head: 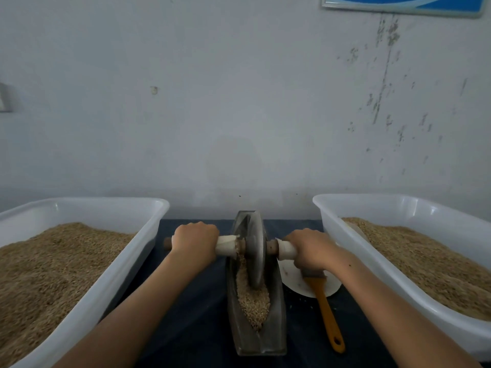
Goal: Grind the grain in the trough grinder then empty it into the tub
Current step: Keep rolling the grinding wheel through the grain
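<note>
A dark metal trough grinder (275,330) lies lengthwise on the dark cloth in the middle, with tan grain (252,301) heaped in its near half. A grey grinding wheel (256,248) stands in the trough toward the far end, on a wooden axle wrapped in white. My left hand (195,241) grips the left handle (225,245). My right hand (309,248) grips the right handle (285,249). A white plastic tub (111,272) full of grain stands on the left, and a second tub (345,245) holding grain stands on the right.
A white plate (291,280) lies just right of the trough under my right wrist, with an orange-handled brush (328,314) resting across it, handle toward me. A pale wall stands close behind the table.
</note>
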{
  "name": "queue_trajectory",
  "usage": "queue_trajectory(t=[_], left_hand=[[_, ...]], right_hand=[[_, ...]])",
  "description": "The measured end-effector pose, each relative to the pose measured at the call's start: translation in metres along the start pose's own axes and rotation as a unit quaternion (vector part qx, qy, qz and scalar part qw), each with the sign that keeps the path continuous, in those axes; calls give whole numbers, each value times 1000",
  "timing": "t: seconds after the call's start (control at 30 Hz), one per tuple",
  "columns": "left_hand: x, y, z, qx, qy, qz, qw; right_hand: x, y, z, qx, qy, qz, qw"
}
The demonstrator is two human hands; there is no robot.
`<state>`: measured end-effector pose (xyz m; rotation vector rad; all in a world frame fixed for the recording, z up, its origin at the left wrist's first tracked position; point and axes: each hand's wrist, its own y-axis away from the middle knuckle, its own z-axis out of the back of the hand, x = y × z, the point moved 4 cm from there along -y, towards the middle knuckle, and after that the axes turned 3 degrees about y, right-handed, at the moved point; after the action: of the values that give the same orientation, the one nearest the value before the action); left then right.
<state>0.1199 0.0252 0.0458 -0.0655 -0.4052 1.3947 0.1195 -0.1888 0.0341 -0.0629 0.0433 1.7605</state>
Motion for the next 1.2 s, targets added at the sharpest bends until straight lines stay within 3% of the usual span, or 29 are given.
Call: queue_trajectory(t=[0.1,0.23,0.33,0.5,0.57,0.67,0.83,0.93,1.07,1.2], left_hand=[[2,4,3,82,1,-11,997],[-1,6,8,96,-25,-24,995],[-1,4,6,76,-12,-18,997],[5,0,-4,-11,46,7,999],[5,1,-4,-52,51,9,997],[5,0,-5,-37,38,2,999],[9,1,-5,121,33,-15,992],[11,3,-7,188,48,-21,981],[11,3,-7,160,49,-7,986],[8,-1,-6,50,46,16,998]], right_hand=[[0,7,6,104,-8,-7,995],[-1,14,5,182,-42,-23,982],[1,12,4,142,-43,-25,989],[10,5,7,-62,32,-23,997],[11,5,6,-108,31,-29,993],[9,6,7,-75,31,-23,996],[7,14,13,100,8,4,995],[7,20,15,143,-5,5,990],[9,17,14,126,10,-13,992],[12,9,12,-18,47,-17,999]])
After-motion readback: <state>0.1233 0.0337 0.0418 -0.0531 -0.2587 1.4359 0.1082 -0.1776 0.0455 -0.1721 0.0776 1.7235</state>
